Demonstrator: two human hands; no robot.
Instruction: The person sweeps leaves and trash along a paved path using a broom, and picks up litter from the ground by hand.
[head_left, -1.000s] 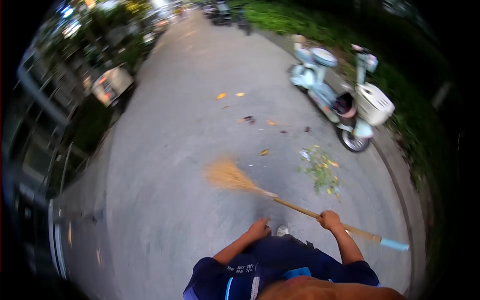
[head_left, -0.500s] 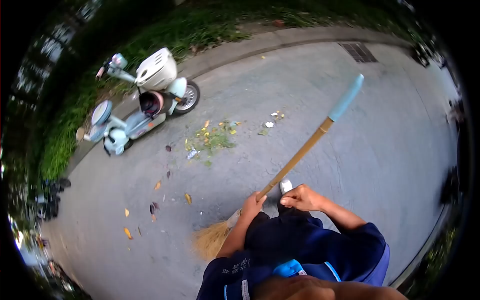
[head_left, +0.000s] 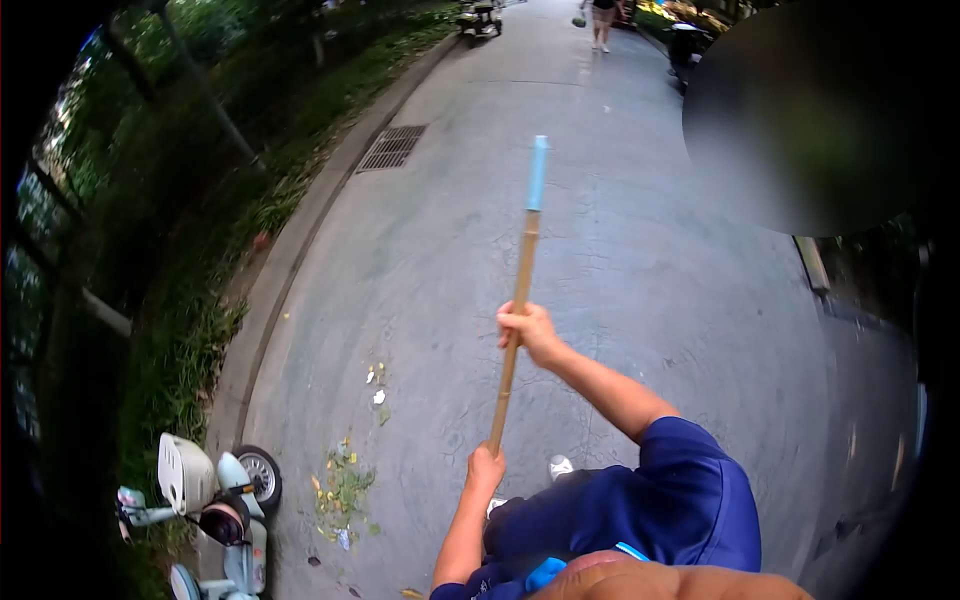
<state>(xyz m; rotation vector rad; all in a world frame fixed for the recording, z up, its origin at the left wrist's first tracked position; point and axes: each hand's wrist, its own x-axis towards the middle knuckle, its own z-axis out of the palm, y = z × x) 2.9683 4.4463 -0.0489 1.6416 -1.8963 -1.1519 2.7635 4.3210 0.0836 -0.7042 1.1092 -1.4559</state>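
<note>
A broom's bamboo handle point(head_left: 523, 260) with a light blue end slants up in front of me. Around its lower part my left hand point(head_left: 486, 466) is closed. My right hand point(head_left: 528, 330) grips the pole higher up, fingers wrapped round it below the blue end. The broom's bristles are out of view in the present frame. On the pavement to the left lies a patch of green and yellow leaves point(head_left: 345, 490), with a pale crumpled scrap point(head_left: 344, 539) at its lower edge. Beyond it are small white scraps point(head_left: 379, 397).
A pale blue scooter point(head_left: 235, 510) stands at the lower left by the curb point(head_left: 270, 325). Further along is a drain grate point(head_left: 392, 148). A person point(head_left: 601, 25) is on the path far ahead, and a parked vehicle point(head_left: 480, 20) stands top left. A blurred round shape hides the upper right.
My right hand, earlier off the pole, now grips it. The view has turned right, so the scooter and leaves sit lower left. The handle stands more upright; the bristles have left view.
</note>
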